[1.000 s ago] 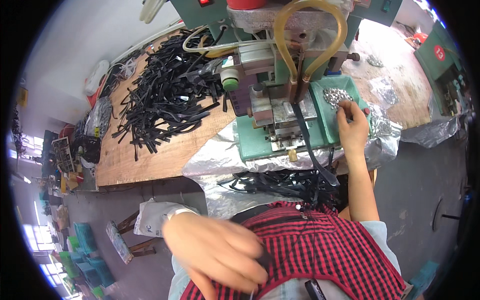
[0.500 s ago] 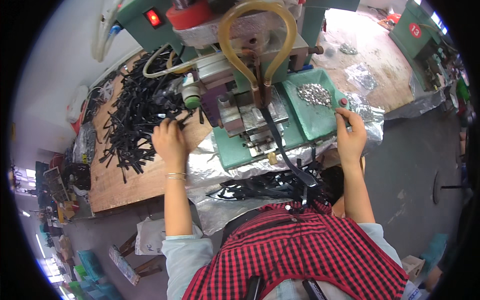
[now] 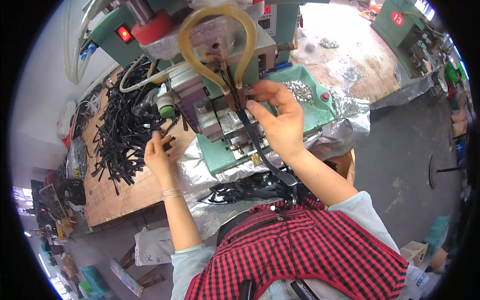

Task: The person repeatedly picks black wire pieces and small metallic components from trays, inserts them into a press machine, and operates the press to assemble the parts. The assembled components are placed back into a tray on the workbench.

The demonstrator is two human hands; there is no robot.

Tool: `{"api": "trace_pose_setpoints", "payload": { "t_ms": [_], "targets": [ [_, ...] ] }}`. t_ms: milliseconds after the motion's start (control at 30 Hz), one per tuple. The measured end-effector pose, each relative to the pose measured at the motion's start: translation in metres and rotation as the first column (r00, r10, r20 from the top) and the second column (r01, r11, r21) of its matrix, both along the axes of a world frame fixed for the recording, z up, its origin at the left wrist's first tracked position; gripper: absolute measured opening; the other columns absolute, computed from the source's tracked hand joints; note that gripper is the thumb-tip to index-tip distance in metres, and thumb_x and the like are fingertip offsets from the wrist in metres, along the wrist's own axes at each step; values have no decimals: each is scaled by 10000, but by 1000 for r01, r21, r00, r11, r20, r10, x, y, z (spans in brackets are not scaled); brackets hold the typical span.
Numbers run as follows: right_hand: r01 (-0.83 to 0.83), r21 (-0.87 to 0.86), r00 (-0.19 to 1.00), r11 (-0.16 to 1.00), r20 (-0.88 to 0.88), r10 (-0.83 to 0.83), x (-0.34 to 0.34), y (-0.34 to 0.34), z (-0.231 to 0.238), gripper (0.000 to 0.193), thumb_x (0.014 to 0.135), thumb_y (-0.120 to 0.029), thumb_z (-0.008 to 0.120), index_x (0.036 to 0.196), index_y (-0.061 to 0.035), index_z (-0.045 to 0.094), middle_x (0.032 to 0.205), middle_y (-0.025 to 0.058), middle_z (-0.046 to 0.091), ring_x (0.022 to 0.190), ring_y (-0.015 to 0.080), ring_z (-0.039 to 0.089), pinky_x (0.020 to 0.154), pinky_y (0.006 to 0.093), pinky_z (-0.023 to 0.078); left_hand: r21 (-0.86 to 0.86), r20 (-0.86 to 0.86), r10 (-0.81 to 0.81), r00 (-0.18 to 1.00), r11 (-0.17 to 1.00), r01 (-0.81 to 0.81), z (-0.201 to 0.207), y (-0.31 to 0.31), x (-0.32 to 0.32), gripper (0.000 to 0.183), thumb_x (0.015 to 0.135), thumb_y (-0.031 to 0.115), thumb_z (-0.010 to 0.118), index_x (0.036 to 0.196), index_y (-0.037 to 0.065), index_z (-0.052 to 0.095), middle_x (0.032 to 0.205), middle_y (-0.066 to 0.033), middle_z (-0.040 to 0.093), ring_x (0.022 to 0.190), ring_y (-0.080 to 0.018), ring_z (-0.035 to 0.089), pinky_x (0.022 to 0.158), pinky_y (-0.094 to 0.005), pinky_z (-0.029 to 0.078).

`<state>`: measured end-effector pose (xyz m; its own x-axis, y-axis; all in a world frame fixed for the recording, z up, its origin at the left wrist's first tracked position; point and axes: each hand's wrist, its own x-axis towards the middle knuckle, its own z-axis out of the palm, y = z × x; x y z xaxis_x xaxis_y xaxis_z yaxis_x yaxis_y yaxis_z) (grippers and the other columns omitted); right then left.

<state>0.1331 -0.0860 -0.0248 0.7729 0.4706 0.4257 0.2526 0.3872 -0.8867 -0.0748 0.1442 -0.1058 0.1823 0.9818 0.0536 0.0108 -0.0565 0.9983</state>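
Observation:
A black strap [image 3: 261,149] hangs from the green press [image 3: 215,159], its upper end between the copper-coloured jaws [image 3: 236,99]. My right hand [image 3: 284,121] is at those jaws, thumb and forefinger curled close together beside the strap's upper end. Whatever they pinch is too small to make out. Over the wooden table, my left hand [image 3: 159,156] has its fingers closed on a dark strap end [image 3: 169,144], at the near right edge of a heap of black straps [image 3: 117,142].
Small metal pieces [image 3: 298,91] lie in a green tray [image 3: 320,114] with a red button [image 3: 325,96] at its side. A yellowish hose [image 3: 250,35] loops above the jaws. More black straps [image 3: 240,189] lie on silver foil before my apron. Another green machine [image 3: 400,40] stands far right.
My right hand has moved left from the tray's right edge to the press jaws. My left hand has drawn slightly nearer, from the heap. The whole view has shifted a little.

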Motion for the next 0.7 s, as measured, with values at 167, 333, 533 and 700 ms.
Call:
{"api": "trace_pose_setpoints", "payload": {
  "t_ms": [167, 333, 533, 700],
  "targets": [
    [-88, 44, 994, 995, -67, 90, -15, 1, 30, 391, 907, 47, 723, 1281, 24, 611, 1171, 83, 708, 998, 126, 680, 896, 280, 549, 229, 229, -22, 973, 973, -32, 72, -41, 16, 182, 1043, 202, 704, 1027, 24, 739, 731, -25, 665, 509, -49, 502, 449, -176, 341],
    [-91, -119, 985, 989, 133, 107, -19, -26, 48, 503, 894, -52, 720, 1376, 11, 591, 1211, 113, 723, 1060, 255, 714, 996, 371, 538, 467, 207, -188, 960, 881, 72, 125, -95, 16, 163, 1045, 65, 640, 1161, -16, 722, 880, -61, 690, 603, -40, 505, 491, -175, 384],
    [329, -561, 876, 759, 481, -24, 73, -72, -46, 310, 905, -54, 687, 1212, -74, 717, 1189, 152, 748, 1154, 317, 711, 978, 405, 555, 753, -33, -429, 903, 584, 305, 118, -129, 35, 240, 881, -117, 726, 1067, -9, 619, 1007, -183, 717, 779, -217, 704, 615, -286, 577],
    [370, -513, 826, 774, 564, -21, 65, -88, -55, 192, 890, -65, 687, 1069, -65, 756, 1073, 144, 766, 1021, 354, 726, 907, 435, 572, 902, -428, -174, 887, -17, 432, 122, -137, 70, 151, 759, -12, 783, 896, 38, 744, 1017, -149, 775, 622, -188, 660, 520, -292, 475]
  ]
}}
